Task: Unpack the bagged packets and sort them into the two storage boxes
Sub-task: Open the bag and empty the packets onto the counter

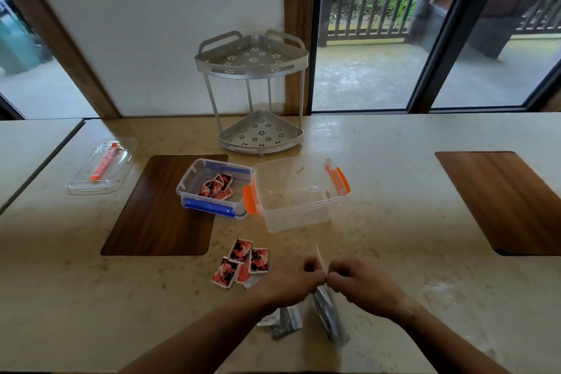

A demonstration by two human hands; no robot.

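My left hand point(293, 278) and my right hand point(361, 281) meet above the counter and both pinch the top edge of a clear bag point(328, 310) that hangs blurred between them, with grey packets inside. Several red-and-black packets point(243, 263) lie loose on the counter just left of my left hand. A small clear box with blue clips point(212, 188) holds more red-and-black packets. Beside it on the right stands a larger clear box with orange clips point(296, 191), and I see no packets in it. Grey packets point(283, 322) lie on the counter under my left wrist.
A two-tier metal corner rack point(258, 94) stands behind the boxes against the wall. A clear lid with an orange strip point(101, 165) lies at the far left. Dark wood inlays point(161, 206) point(504, 200) are set into the pale stone counter.
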